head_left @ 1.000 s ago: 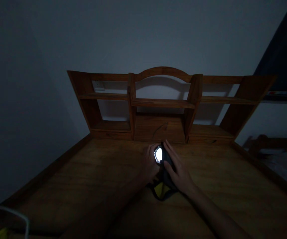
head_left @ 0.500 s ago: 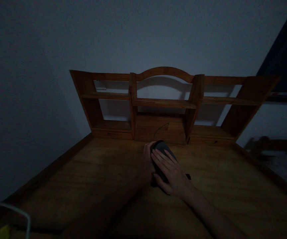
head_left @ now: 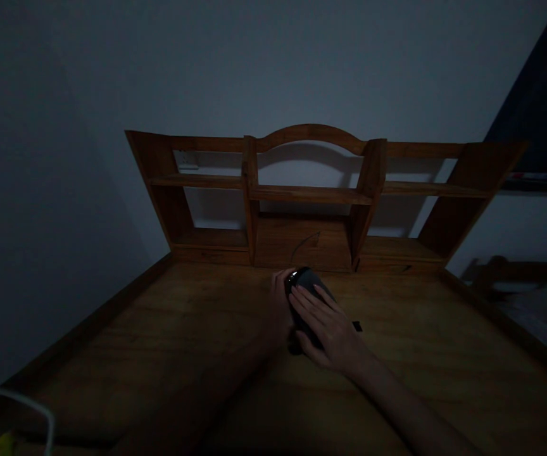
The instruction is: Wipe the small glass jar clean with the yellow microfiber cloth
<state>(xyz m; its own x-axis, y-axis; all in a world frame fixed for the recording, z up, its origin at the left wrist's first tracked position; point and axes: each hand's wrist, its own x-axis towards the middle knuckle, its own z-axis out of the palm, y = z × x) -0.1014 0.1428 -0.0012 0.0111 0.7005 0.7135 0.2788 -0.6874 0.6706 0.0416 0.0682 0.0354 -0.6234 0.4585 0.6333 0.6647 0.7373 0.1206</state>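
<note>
Near the middle of the wooden desk I have a dark rounded object [head_left: 308, 278] between my two hands; the dim light does not show its kind. It has a smooth top and a glossy end with a small bright glint. My left hand [head_left: 282, 307] is curled against its left side, its fingertips near the glossy end. Across the top and right side lies my right hand [head_left: 328, 323], fingers together over the surface and thumb bent below. Small black parts [head_left: 358, 326] stick out by the right wrist and beneath the hands. The underside is hidden.
A wooden shelf unit [head_left: 311, 195] with several compartments stands at the back of the desk [head_left: 197, 316], against the wall. A pale cable [head_left: 31, 402] and a yellow item [head_left: 2, 443] are at the lower left. Raised edging runs along both desk sides.
The view has shifted slightly. A glint now shows on the dark object's glossy end, which seems a little turned. Both hands stay on it in nearly the same place.
</note>
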